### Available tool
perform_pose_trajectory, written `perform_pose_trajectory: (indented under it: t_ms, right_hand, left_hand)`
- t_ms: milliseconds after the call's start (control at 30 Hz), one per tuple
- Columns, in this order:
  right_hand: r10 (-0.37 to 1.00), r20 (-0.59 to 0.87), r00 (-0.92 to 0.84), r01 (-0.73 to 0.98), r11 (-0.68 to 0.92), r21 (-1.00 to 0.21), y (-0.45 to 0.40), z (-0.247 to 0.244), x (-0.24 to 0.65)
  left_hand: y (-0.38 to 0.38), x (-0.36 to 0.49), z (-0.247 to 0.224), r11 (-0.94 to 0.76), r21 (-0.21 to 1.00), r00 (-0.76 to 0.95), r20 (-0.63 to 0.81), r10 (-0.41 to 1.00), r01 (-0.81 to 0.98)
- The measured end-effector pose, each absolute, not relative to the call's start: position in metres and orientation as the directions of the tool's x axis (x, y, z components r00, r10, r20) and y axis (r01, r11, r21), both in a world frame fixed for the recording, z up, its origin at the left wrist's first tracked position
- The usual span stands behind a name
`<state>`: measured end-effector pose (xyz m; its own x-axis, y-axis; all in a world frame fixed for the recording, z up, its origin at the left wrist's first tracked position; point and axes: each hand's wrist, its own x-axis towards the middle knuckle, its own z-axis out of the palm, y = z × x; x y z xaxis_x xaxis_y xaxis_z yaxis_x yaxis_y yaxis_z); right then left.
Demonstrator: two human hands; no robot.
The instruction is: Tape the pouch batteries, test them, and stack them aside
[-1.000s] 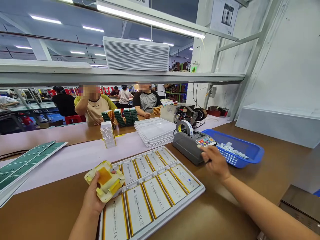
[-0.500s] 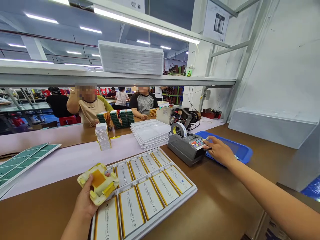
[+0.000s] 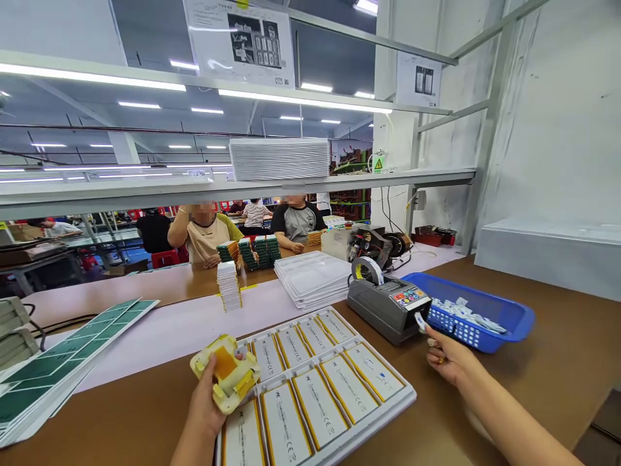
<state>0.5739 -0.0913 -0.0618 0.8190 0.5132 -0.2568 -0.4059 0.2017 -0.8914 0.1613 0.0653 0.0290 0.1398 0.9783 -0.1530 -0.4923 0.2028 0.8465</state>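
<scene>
Tape strip (image 3: 420, 321) at the tape dispenser's (image 3: 376, 309) mouth, between the tray (image 3: 388, 416) and the desk's (image 3: 548, 375) right edge | looks light, limp, probably sticky; I'd grip its free end | my right hand (image 3: 450, 360) pinches it | my left hand (image 3: 204, 402) grips a yellow fixture (image 3: 225, 361)

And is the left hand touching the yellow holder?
Touching. The head view shows the left hand gripping the yellow holder, its thumb lying over the front.

Brown counter (image 3: 466, 414), white tray of flat packs (image 3: 410, 396), grey tape dispenser (image 3: 373, 307), blue basket (image 3: 521, 318) (slotted sides), stacked white trays (image 3: 310, 275).
</scene>
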Motion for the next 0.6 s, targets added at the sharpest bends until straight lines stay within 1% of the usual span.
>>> perform_pose_trajectory:
  t_ms: [33, 67, 100, 133, 167, 200, 233, 267, 300, 333, 367, 400, 433, 500, 600]
  right_hand:
    - [0.474, -0.237, 0.848, -0.383, 0.239, -0.893, -0.09, -0.058, 0.571]
    - [0.431, -0.187, 0.883, -0.324, 0.27, -0.907, -0.09, -0.053, 0.567]
    - [0.403, -0.096, 0.91, -0.225, 0.287, -0.931, -0.091, -0.047, 0.561]
    - [0.42, 0.036, 0.907, -0.09, 0.276, -0.957, -0.092, -0.04, 0.553]
    - [0.498, 0.191, 0.846, 0.074, 0.245, -0.967, -0.093, -0.032, 0.543]
    - [0.626, 0.331, 0.706, 0.253, 0.214, -0.944, -0.093, -0.025, 0.532]
    - [0.768, 0.414, 0.489, 0.421, 0.208, -0.883, -0.093, -0.018, 0.521]
    - [0.876, 0.416, 0.242, 0.547, 0.231, -0.804, -0.091, -0.012, 0.51]
    - [0.932, 0.362, 0.009, 0.635, 0.274, -0.722, -0.087, -0.006, 0.5]
    - [0.944, 0.285, -0.165, 0.692, 0.317, -0.649, -0.083, -0.003, 0.49]
    - [0.939, 0.205, -0.277, 0.732, 0.345, -0.587, -0.077, 0.0, 0.483]
    - [0.934, 0.127, -0.335, 0.767, 0.349, -0.539, -0.071, 0.001, 0.477]
    - [0.933, 0.053, -0.356, 0.799, 0.334, -0.501, -0.065, 0.001, 0.473]
    - [0.938, -0.056, -0.341, 0.85, 0.283, -0.445, -0.052, -0.002, 0.469]
    - [0.958, -0.119, -0.259, 0.883, 0.185, -0.432, -0.038, -0.007, 0.47]
  left_hand:
    - [0.064, 0.162, 0.03, 0.208, 0.838, 0.147, -0.154, 0.977, -0.504]
    - [0.062, 0.163, 0.031, 0.217, 0.83, 0.153, -0.16, 0.975, -0.514]
    - [0.061, 0.164, 0.032, 0.226, 0.823, 0.153, -0.171, 0.973, -0.522]
    - [0.06, 0.166, 0.033, 0.235, 0.817, 0.158, -0.178, 0.971, -0.527]
    - [0.059, 0.167, 0.034, 0.244, 0.811, 0.167, -0.183, 0.969, -0.531]
    - [0.058, 0.167, 0.035, 0.251, 0.806, 0.172, -0.187, 0.967, -0.537]
    - [0.058, 0.168, 0.035, 0.251, 0.801, 0.173, -0.186, 0.967, -0.544]
    - [0.059, 0.168, 0.034, 0.252, 0.796, 0.173, -0.187, 0.967, -0.55]
    - [0.059, 0.168, 0.034, 0.252, 0.793, 0.172, -0.187, 0.967, -0.554]
    - [0.059, 0.168, 0.033, 0.253, 0.79, 0.176, -0.185, 0.967, -0.558]
    - [0.06, 0.168, 0.033, 0.253, 0.789, 0.18, -0.183, 0.967, -0.56]
    - [0.06, 0.168, 0.032, 0.255, 0.788, 0.19, -0.178, 0.966, -0.56]
    - [0.06, 0.168, 0.031, 0.261, 0.788, 0.203, -0.175, 0.963, -0.557]
    - [0.061, 0.167, 0.03, 0.279, 0.786, 0.226, -0.181, 0.957, -0.552]
    - [0.062, 0.166, 0.028, 0.306, 0.771, 0.245, -0.199, 0.949, -0.559]
